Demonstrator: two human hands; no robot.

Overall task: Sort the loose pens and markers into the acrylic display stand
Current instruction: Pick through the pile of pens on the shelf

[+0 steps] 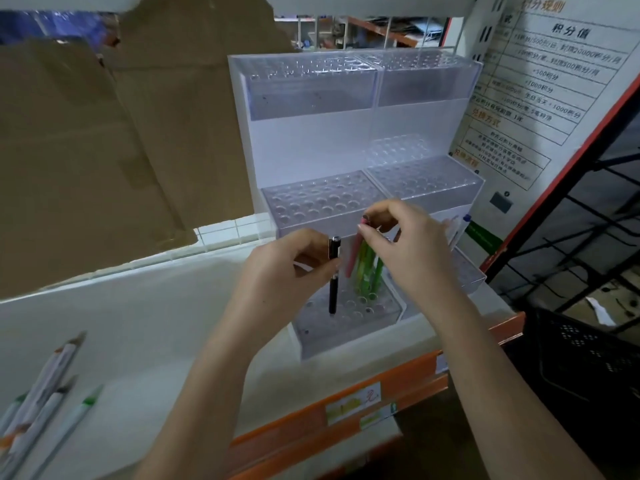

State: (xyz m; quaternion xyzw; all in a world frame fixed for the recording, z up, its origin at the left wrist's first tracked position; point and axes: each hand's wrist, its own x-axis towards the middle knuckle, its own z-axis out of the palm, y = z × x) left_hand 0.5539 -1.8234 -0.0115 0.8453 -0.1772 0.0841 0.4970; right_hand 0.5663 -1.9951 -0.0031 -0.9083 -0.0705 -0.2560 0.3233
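1. Your left hand [277, 268] pinches a slim black pen with a silver-ringed cap [334, 275] between thumb and fingers, holding it upright.
2. The black pen's tip sits at a hole in the lowest front tier of the clear acrylic tiered display stand [349, 209]; you cannot tell whether it has entered the hole.
3. Your right hand [412, 251], just right of the black pen, has its fingers closed around the top of a pink pen [354, 251].
4. The pink pen leans beside a cluster of green pens [369, 271] already standing in holes of the stand's lowest tier.
5. The stand's middle and top tiers, above your hands, show rows of round holes with no pens in them.
6. Left of the stand and well apart from it, a bunch of loose white-barrelled markers with coloured caps [41, 393] lies on the white shelf [138, 323].
7. A sheet of brown cardboard [104, 133] leans behind the shelf, left of the stand.
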